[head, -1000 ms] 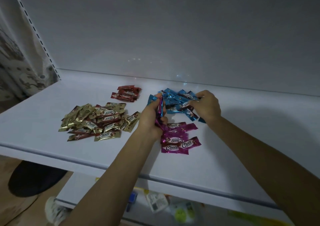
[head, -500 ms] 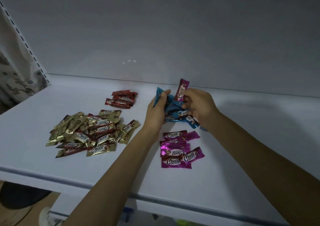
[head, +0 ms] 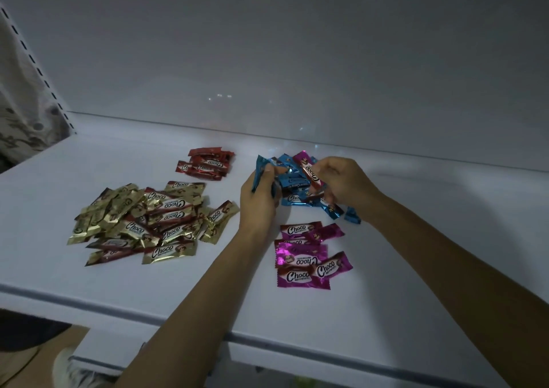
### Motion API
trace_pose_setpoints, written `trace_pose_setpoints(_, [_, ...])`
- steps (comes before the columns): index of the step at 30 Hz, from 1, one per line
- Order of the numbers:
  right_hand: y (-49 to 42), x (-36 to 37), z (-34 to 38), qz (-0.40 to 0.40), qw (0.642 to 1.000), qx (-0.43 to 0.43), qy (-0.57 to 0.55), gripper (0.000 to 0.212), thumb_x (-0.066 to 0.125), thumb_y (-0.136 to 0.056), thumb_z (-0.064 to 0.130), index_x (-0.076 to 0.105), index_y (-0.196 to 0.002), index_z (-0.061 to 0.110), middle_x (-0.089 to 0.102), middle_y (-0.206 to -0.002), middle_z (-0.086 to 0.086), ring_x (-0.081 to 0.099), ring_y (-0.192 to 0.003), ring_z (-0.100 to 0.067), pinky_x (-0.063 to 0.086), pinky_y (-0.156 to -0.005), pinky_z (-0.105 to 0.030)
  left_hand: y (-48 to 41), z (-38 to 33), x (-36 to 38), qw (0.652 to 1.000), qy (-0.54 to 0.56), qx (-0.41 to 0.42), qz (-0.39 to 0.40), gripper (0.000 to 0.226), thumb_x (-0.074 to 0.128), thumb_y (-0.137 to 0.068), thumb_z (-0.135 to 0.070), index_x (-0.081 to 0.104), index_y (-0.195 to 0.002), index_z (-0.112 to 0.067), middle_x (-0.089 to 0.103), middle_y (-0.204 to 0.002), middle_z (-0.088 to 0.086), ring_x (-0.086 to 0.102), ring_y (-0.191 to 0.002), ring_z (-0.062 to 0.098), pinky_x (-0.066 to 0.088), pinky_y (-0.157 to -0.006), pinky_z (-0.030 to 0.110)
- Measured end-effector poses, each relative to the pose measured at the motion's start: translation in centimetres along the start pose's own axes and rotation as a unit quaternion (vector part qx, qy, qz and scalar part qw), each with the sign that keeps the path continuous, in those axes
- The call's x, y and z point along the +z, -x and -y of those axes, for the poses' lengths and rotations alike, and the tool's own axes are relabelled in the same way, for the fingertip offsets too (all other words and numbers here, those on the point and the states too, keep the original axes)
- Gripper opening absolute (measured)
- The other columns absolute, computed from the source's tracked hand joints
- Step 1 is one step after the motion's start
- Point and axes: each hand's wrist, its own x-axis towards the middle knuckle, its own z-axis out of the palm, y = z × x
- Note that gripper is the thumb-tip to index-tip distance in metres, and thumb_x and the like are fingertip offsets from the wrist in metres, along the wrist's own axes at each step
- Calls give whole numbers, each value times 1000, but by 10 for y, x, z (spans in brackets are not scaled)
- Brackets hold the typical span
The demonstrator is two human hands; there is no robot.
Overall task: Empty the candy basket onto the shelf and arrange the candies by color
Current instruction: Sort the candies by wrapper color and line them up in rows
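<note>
On the white shelf (head: 416, 268) lie four groups of Choco candies. A big gold pile (head: 148, 218) with some dark red ones mixed in sits at the left, a small red pile (head: 206, 164) behind it, a blue pile (head: 300, 197) in the middle and a magenta pile (head: 309, 257) nearer the front. My left hand (head: 258, 200) grips a blue candy (head: 260, 170) at the blue pile's left edge. My right hand (head: 341, 184) pinches a magenta candy (head: 307, 169) above the blue pile.
The shelf's grey back wall (head: 297, 60) rises close behind the piles. A slotted upright (head: 38, 69) and a patterned curtain (head: 17, 114) stand at the left. The shelf's front edge (head: 118, 307) runs below my forearms, with a lower shelf and a shoe (head: 68, 367) beneath.
The magenta candy passed from my left hand to my right hand, which lifted it over the blue pile. My left hand took hold of a blue candy.
</note>
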Motion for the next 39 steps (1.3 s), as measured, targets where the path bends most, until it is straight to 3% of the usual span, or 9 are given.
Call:
trace_pose_setpoints(6, [36, -7, -11, 113, 965, -93, 217, 19, 55, -95, 20, 72, -96, 12, 67, -76, 2, 59, -60, -2, 47, -59, -16, 5, -8, -10, 1000, -19, 15, 12, 38, 26, -103, -17, 64, -98, -16, 31, -45, -9, 23, -41, 6, 19, -41, 19])
trace_pose_setpoints(9, [52, -3, -22, 84, 959, -93, 255, 14, 66, -86, 32, 75, -93, 23, 61, -79, 15, 58, -75, -5, 49, -71, -28, 18, -11, -7, 998, -41, 2, 48, 43, 22, -102, -15, 64, -104, -18, 31, -46, -9, 23, -42, 5, 19, -41, 19])
trace_pose_setpoints(14, [66, 1, -20, 44, 949, -118, 291, 27, 66, -85, 39, 71, -105, 23, 49, -94, 2, 52, -85, -13, 43, -72, -27, 40, -16, -13, 986, -83, 7, 143, 35, 32, -105, -18, 58, -127, -22, 31, -50, -6, 24, -41, 4, 22, -40, 16])
trace_pose_setpoints(19, [73, -6, -30, 68, 966, -100, 229, 18, 62, -89, 31, 74, -95, 20, 62, -81, 5, 58, -78, -13, 48, -71, -32, 53, -24, -18, 974, -78, -23, 213, 36, 32, -103, -25, 61, -124, -26, 28, -48, -6, 20, -44, 8, 14, -45, 25])
trace_pose_setpoints(27, [74, -29, -41, 12, 997, -6, 76, 21, 49, -94, 14, 70, -97, 13, 68, -83, 1, 59, -67, 0, 48, -61, -20, 53, -23, -6, 969, -82, -41, 227, 65, 29, -98, -51, 66, -111, 1, 27, -50, -4, 17, -47, 11, 12, -48, 27])
trace_pose_setpoints(29, [83, -30, -34, -8, 1000, -9, 19, 21, 49, -96, 21, 69, -95, 15, 68, -80, 2, 55, -54, 7, 42, -51, -11, 54, -24, 0, 962, -95, -46, 253, 70, 27, -94, -58, 69, -82, -5, 27, -48, -4, 18, -45, 10, 14, -46, 25])
trace_pose_setpoints(32, [98, -32, -13, 29, 991, -21, -127, 29, 47, -90, 47, 65, -91, 24, 70, -74, 14, 59, -62, 8, 40, -52, -10, 54, -26, 11, 945, -120, -65, 296, 68, 20, -91, -64, 39, -48, -15, 28, -45, -3, 20, -42, 11, 16, -45, 26])
trace_pose_setpoints(35, [105, -23, -6, 44, 983, -60, -167, 17, 61, -87, 33, 68, -90, 18, 69, -77, 13, 63, -76, 1, 45, -64, -14, 54, -27, 20, 934, -137, -80, 322, 66, 19, -88, -68, 31, -53, -14, 27, -48, 1, 21, -42, 13, 17, -45, 27])
trace_pose_setpoints(39, [99, -19, -13, -41, 966, -49, -252, 12, 59, -92, 17, 69, -93, 10, 70, -78, 2, 63, -75, -10, 49, -68, -23, 50, -25, 20, 943, -132, -95, 290, 69, 18, -95, -63, 46, -59, -12, 28, -50, 0, 21, -44, 12, 15, -48, 29])
